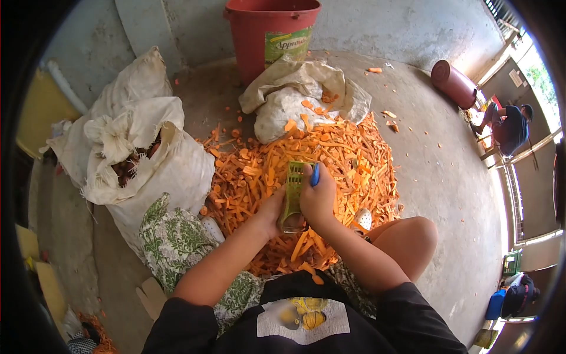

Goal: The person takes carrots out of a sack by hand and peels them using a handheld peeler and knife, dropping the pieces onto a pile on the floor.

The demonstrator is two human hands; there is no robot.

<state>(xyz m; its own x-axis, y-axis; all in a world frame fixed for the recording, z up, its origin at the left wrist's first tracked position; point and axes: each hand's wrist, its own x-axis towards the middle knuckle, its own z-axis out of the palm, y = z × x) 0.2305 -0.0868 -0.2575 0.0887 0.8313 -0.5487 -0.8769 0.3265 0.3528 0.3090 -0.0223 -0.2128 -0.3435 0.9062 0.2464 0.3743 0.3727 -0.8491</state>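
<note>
In front of me my left hand (272, 212) grips the side of a green plastic slicer (292, 192), a long frame with slots at its far end. My right hand (319, 197) is closed against the slicer's other side, and a blue handle (315, 174) sticks up from between its fingers; the rest of that tool is hidden. Both hands hover over a large heap of orange peelings and slices (359, 162), which look like carrot. Some pieces lie close to my body, below the slicer.
White woven sacks (171, 171) stand at the left, one showing dark contents. Another sack (283, 115) slumps behind the heap, before a red bucket (259, 41). A dark red container (453, 84) lies at the far right. One person (510, 130) sits beyond it; another (519, 298) is lower right.
</note>
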